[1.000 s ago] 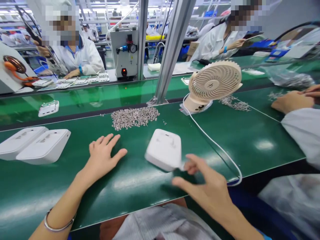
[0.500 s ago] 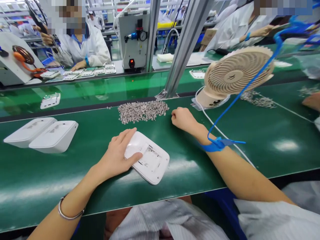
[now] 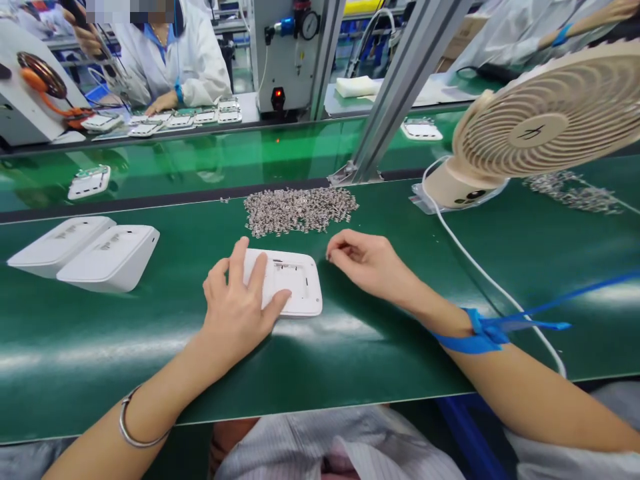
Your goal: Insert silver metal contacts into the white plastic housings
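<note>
Reading the left hand (image 3: pixel 234 305) how, from your end?

Fingers splayed over the left end of a white housing (image 3: pixel 299 285), touching it, not clenched. I've got the housing flat on the green tabletop (image 3: pixel 360 380), recess up, just nearer than the heap of small metal pieces (image 3: pixel 300 212).

And the right hand (image 3: pixel 367 263)?

Just right of the housing, apart from it, fingers curled, tips drawn in. I can't tell if they pinch anything (too small at my end). Blue wrist strap (image 3: pixel 467 341) on that arm.

Rest of the tabletop?

Two white units (image 3: pixel 107 257) side by side, far left. Beige fan (image 3: pixel 537 130) at right, beyond the right hand.
</note>
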The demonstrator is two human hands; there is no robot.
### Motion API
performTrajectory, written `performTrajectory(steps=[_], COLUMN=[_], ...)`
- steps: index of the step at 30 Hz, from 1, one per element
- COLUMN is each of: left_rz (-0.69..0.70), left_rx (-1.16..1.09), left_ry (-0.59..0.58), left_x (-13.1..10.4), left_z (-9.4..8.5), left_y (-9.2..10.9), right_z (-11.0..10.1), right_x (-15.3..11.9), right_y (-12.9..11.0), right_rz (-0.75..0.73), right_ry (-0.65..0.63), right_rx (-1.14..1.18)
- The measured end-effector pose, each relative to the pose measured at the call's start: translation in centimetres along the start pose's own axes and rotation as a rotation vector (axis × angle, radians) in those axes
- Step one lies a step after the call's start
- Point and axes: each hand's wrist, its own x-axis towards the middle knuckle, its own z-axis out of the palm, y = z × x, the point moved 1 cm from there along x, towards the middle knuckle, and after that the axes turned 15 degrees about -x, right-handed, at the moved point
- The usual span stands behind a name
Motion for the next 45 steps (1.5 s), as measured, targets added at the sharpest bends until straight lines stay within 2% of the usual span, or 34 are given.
performTrajectory(steps=[4,8,14,22,33,45], left_rz=[0.228,0.290,0.303,0.297,0.273,0.266], left_rx=[0.043,0.094,0.124,0.180,0.338,0.340], left_ry=[0.105,0.129,0.090,0.082,0.028,0.010], left_x=[-0.8,-1.2,-1.5,-1.3,-0.8,-0.8], left_z=[0.6,1.1,1.4,1.6,1.2,1.1], left_y=[0.9,1.3,1.7,2.1,2.7,2.8], right_z=[1.1,1.3,1.4,3.2,4.1,3.5], right_x=[-0.9,-1.2,-1.1,-0.6,-0.8,-2.2], right_y=[-2.0,-2.4,-2.1,-2.4,-2.8,-2.2], right_rz=[-0.207,-0.270,-0.240,-0.229,-0.234,-0.304], right_ry=[0.038,0.065,0.101,0.167,0.285,0.262], right_rx=[0.007,-0.052,-0.068,-0.028,-0.198,-0.145])
